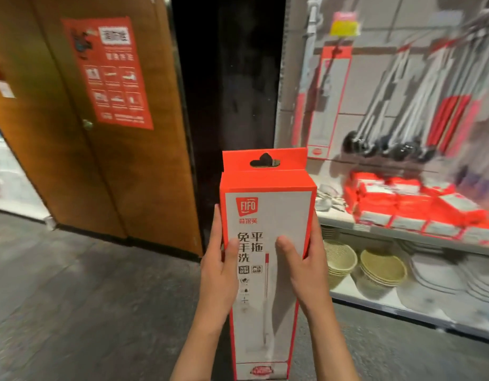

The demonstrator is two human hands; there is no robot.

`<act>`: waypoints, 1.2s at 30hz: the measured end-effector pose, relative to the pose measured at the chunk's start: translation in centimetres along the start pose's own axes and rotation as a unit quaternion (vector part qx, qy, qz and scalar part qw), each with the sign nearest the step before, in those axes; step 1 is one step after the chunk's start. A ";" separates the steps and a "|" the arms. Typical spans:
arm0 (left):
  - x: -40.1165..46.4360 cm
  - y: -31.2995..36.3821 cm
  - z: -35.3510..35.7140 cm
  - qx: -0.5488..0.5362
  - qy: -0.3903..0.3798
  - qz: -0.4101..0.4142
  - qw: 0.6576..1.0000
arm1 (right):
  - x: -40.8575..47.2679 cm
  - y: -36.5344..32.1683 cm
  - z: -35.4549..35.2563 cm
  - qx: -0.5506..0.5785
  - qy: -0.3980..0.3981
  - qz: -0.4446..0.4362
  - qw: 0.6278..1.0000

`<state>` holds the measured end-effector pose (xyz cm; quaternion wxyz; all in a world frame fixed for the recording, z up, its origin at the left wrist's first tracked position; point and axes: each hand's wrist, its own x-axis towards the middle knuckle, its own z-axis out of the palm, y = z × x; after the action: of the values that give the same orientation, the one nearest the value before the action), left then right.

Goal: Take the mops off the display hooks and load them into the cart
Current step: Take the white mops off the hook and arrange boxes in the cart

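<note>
Mops (408, 105) remain hanging on the display wall at right, one boxed unit (324, 103) among them. Cart not in view. The boxed mop (265, 243) is off its hook, upright, centre frame. Left hand (218, 273) and right hand (306, 268) clasp its sides, thumbs across the front. Judgement: loading is pending.

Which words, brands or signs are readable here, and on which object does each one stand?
"FIFO": red logo on the mop box held by left hand and right hand.
"免手洗" and "平拖": same box.
Red poster on the wooden door: blurred, unreadable.
Yellow shelf tag: blurred, unreadable.
</note>
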<state>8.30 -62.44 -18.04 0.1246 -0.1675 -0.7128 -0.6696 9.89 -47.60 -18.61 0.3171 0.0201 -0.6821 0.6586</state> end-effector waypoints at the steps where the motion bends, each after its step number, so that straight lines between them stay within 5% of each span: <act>1: 1.0 -0.6 1.2 0.003 -0.004 -0.001 1.000 | 1.0 0.8 -0.7 -0.015 0.007 -0.004 1.000; 18: 20.4 -8.9 19.7 -0.024 -0.108 -0.035 0.993 | 19.8 9.7 -9.8 -0.138 0.155 -0.027 0.978; 28: 26.9 -9.8 27.4 -0.063 -0.126 -0.024 0.990 | 28.0 13.1 -15.2 -0.186 0.135 -0.010 0.973; 36: 34.2 -9.7 33.5 0.000 -0.062 0.019 0.998 | 37.0 15.1 -18.0 -0.149 0.131 -0.080 0.977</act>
<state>-25.23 -27.06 -15.55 0.0926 -0.2220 -0.7160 -0.6554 -19.09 -14.72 -16.24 0.4548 -0.0592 -0.7215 0.5188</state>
